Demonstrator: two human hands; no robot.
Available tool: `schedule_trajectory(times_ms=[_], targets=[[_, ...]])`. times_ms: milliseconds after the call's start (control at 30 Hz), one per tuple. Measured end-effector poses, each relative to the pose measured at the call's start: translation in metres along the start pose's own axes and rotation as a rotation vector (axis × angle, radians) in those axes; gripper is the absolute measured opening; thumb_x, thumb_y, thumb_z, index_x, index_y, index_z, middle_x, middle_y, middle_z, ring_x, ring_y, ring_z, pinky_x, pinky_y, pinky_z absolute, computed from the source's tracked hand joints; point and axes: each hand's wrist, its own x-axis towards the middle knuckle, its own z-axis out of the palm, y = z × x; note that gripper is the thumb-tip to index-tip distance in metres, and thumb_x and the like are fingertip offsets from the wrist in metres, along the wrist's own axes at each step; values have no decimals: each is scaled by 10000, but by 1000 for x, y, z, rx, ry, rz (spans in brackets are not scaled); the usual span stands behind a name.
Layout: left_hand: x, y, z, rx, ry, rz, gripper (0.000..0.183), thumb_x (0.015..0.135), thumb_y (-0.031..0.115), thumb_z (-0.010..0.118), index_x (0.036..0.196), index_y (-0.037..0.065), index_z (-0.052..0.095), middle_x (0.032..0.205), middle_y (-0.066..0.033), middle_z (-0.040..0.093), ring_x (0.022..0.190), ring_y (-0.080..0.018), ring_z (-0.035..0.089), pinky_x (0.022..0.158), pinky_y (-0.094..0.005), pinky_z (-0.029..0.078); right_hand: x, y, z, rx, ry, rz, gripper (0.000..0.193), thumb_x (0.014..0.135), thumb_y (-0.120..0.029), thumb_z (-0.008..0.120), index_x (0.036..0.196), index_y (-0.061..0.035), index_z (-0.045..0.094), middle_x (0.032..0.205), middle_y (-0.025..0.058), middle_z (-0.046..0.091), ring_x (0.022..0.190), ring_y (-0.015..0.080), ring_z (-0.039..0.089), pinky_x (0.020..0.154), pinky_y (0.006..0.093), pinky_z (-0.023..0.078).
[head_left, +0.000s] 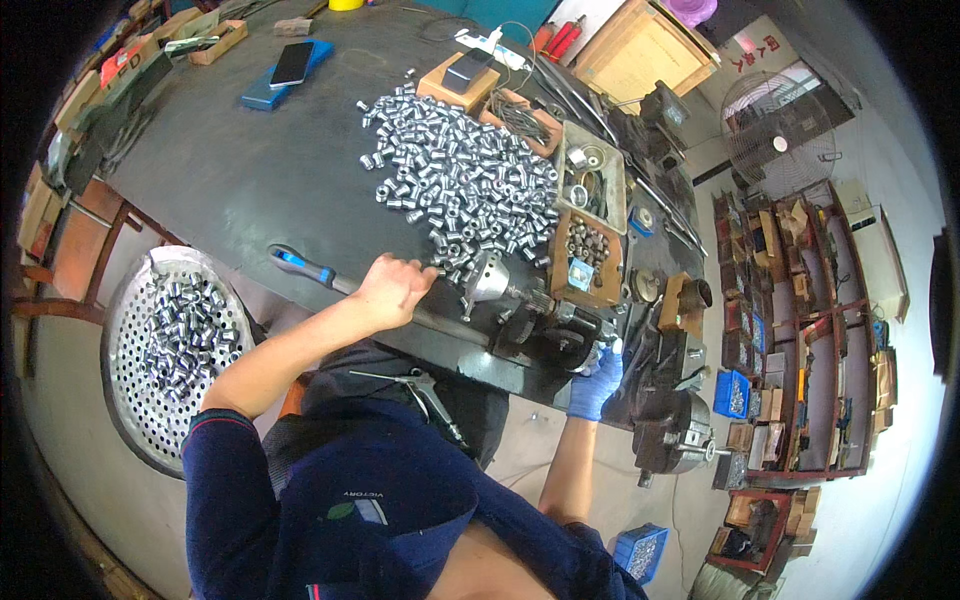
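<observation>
My bare left hand is closed, its fingertips pinched together at the near edge of a big heap of small silver metal sleeves. Whatever sits between those fingertips is too small to make out. To its right, a bench-mounted spindle fixture with a silver chuck stands at the table's front edge. My right hand, in a blue glove, is closed around the right-hand end of this fixture; part of its grip is hidden. On the table left of my left hand lies a blue-and-black handled tool.
A perforated metal basin holding more sleeves stands at left. Right of the heap are a wooden box of small parts and a tray of fittings. A bench vise juts from the right edge. An air gun lies near my lap.
</observation>
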Motion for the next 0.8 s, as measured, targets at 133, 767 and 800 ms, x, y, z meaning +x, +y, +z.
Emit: schedule_trajectory(times_ms=[133,767,800], targets=[[4,-2,-2,-33,-135,6,252,678,177,569,896,52,555,692,-129,574,674,-339,586,605,-445,453,3,1,-11,14,-47,12,221,859,-303,529,874,-85,566,671,-22,568,476,53,476,372,181,349],[13,19,-68,-1531,85,-192,147,756,-51,583,901,-30,562,794,-60,584,688,-120,578,644,-232,467,16,6,-30,135,-160,56,288,864,-290,512,990,-39,576,884,67,639,781,186,620,694,327,521],[15,22,-67,-1528,85,-175,149,767,-34,588,914,-37,562,779,-62,587,696,-124,585,651,-240,474,16,5,-30,128,-145,48,285,865,-291,510,985,-41,578,882,65,639,774,183,621,684,323,522]])
